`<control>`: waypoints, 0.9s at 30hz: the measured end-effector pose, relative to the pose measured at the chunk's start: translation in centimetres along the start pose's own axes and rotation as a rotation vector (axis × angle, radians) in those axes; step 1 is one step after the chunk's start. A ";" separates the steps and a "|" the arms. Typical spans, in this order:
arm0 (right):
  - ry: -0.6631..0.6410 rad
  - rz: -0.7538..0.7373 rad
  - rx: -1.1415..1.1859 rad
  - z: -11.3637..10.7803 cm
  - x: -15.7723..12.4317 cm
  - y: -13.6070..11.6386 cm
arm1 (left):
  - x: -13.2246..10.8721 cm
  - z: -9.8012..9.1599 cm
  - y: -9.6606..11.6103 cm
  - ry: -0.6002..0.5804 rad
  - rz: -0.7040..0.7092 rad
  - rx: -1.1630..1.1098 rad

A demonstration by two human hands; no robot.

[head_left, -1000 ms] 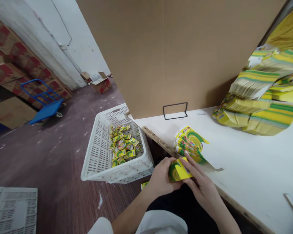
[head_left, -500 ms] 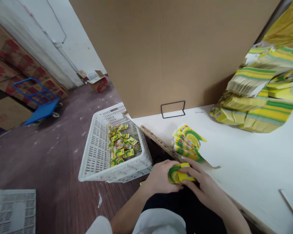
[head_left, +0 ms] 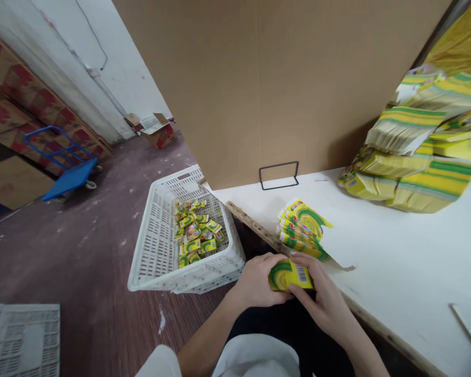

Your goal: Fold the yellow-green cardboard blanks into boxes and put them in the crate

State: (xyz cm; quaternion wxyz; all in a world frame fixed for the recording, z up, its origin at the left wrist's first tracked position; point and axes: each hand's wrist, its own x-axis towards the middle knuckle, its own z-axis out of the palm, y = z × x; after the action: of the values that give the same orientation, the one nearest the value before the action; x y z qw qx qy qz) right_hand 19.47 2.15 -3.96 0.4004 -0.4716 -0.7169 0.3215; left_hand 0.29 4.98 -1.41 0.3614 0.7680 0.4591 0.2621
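Both hands grip one small yellow-and-green carton (head_left: 289,274) just off the front edge of the white table (head_left: 392,251). My left hand (head_left: 259,283) wraps its left end. My right hand (head_left: 324,298) pinches its right end, where a barcode faces up. Just beyond the hands, a fanned stack of flat yellow-green carton blanks (head_left: 301,229) lies on the table. To the left, a white plastic crate (head_left: 157,251) on the floor holds several folded cartons (head_left: 194,233).
A tall brown cardboard sheet (head_left: 278,78) stands behind the table, with a black wire stand (head_left: 278,175) at its foot. Bundles of yellow-green blanks (head_left: 419,157) pile at the right. A blue trolley (head_left: 68,175), printed boxes (head_left: 31,99) and another white crate (head_left: 21,337) are at the left.
The hands have turned the carton between them, so its barcode side now faces up. They stay at the table's front edge.
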 end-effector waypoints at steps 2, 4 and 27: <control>0.004 0.016 0.023 0.2 0.0 -0.2 | -0.3 0.0 -0.1 0.014 -0.006 -0.071; 0.029 0.048 0.102 0.1 0.1 -0.4 | -0.5 -0.2 -0.3 0.164 -0.014 -0.297; 0.330 0.449 -0.641 -3.2 7.2 1.6 | 1.3 1.6 -1.9 0.600 -0.565 -1.286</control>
State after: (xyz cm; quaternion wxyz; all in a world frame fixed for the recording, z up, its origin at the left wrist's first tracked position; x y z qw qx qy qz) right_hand 21.29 9.64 -1.78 0.2630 -0.7619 -0.5862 0.0817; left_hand 1.04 6.28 -3.82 0.6506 0.1558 0.4738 0.5728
